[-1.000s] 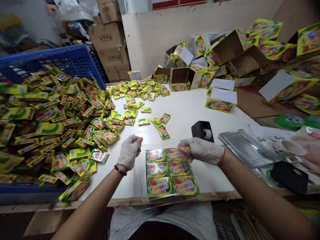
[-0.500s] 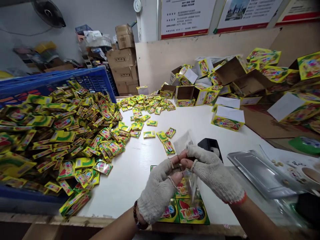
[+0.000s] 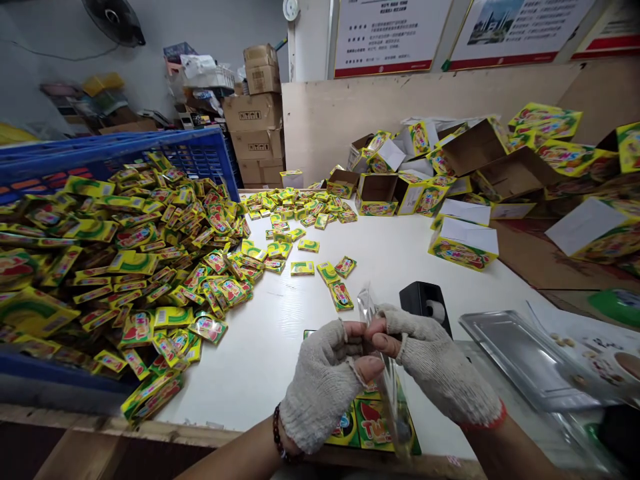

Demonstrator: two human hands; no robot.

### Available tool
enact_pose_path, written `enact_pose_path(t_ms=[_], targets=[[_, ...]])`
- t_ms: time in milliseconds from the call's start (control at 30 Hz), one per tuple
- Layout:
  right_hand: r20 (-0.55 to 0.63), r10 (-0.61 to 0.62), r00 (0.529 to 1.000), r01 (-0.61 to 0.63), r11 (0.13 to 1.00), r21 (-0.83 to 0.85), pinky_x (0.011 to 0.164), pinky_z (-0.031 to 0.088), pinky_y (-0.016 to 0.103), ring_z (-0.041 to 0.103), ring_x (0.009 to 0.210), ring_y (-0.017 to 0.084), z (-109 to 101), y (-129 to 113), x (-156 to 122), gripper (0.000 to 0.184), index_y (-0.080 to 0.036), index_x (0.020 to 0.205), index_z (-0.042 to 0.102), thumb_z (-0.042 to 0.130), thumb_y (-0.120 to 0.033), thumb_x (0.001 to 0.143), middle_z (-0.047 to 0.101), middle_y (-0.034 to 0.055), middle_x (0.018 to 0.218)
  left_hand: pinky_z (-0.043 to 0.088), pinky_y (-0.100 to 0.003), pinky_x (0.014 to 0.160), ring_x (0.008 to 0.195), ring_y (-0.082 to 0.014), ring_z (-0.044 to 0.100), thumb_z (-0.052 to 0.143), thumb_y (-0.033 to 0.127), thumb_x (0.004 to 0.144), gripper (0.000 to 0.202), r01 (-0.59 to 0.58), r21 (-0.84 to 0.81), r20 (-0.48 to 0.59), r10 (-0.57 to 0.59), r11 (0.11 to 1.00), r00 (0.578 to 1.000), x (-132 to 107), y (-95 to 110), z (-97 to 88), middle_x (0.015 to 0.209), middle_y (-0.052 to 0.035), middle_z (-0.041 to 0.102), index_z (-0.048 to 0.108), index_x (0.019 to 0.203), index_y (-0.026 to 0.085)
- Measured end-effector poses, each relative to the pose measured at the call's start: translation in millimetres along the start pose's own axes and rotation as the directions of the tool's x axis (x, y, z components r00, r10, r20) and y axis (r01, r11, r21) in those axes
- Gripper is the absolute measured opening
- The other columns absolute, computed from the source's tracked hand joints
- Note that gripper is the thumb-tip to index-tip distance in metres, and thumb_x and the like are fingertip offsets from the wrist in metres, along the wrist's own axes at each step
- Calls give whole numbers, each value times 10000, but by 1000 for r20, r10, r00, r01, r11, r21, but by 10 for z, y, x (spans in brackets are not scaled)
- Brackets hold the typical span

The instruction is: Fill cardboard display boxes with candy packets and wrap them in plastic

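Pinching clear film (image 3: 388,393) left of the tape dispenser (image 3: 415,299)

I judge uneven pulling could crease or tear it, or its hanging edge could nudge the printed boxes (image 3: 371,425) below, on the dispenser's near side. I see the left hand (image 3: 323,387) and right hand (image 3: 434,360) curled nearly closed, fingertips gripping the film.

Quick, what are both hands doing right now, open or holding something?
Left hand: closed, pinching clear plastic.
Right hand: closed, pinching the same clear plastic.
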State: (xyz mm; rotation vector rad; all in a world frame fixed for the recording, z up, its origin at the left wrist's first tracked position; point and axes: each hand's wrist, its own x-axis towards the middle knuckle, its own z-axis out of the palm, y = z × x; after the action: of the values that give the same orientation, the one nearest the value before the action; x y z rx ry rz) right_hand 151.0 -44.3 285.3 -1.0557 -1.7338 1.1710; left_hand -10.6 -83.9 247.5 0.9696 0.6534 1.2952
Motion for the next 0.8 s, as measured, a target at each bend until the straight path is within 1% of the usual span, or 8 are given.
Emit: enact_pose_path(t_ms=[167,267,467,567,633,700,767,800], targets=[[40,23,999,-21,999,-32,678,494,295,578,728,181,9,17,-16,370,-200,660,673,745,-545,775,634,29,737,588,-328,898,989,-230,730,820,277,716,359,-29,144,-60,38,989,997,-30,25,21,1114,-122,760,692,1024,143],[49,1,999,2,998,-58,667,480,289,577,727,180,-11,32,-31,381,-197,668,674,731,-553,792,634,27,735,590,-343,905,984,-240,732,772,271,750,334,-51,234,-38,62,971,997,-34,48,25,1105,-132,761,702,1045,132],[85,-20,996,29,994,-102,662,471,279,586,744,181,-58,36,-56,359,-201,719,685,677,-534,851,635,27,746,582,-333,925,1035,-241,723,712,262,769,336,-41,175,12,40,984,999,-59,96,20,1126,-135,755,706,1077,126],[63,-62,996,73,979,-193,675,489,285,598,772,194,39,-6,-59,302,-218,763,679,628,-489,884,651,33,783,584,-319,893,988,-218,728,644,246,803,263,-80,253,-7,85,964,996,-42,80,32,1060,-109,770,714,1036,144],[7,-140,990,135,944,-302,644,479,282,570,725,181,130,-40,-55,282,-224,732,623,571,-434,912,624,28,757,582,-303,842,913,-193,726,576,211,831,217,-123,400,-34,149,908,988,37,38,14,977,-86,773,714,990,159],[-63,-212,975,167,892,-419,619,462,282,528,673,169,144,-48,-52,287,-228,695,549,519,-396,926,584,24,723,569,-298,795,834,-176,707,529,156,821,224,-181,582,-64,266,793,962,176,-13,-57,891,-67,754,701,964,166],[-176,-199,964,88,865,-493,602,453,292,513,641,167,-23,7,-65,283,-233,727,522,494,-427,931,566,21,708,551,-302,759,774,-169,680,506,111,789,244,-244,717,-80,425,653,902,343,-47,-188,826,-48,723,682,947,171],[-272,-165,948,6,863,-505,591,453,301,516,627,169,-191,68,-85,287,-235,761,519,483,-464,932,563,21,705,546,-306,757,765,-168,669,497,98,779,244,-281,755,-82,510,592,856,417,-55,-273,812,-41,709,670,932,174]])
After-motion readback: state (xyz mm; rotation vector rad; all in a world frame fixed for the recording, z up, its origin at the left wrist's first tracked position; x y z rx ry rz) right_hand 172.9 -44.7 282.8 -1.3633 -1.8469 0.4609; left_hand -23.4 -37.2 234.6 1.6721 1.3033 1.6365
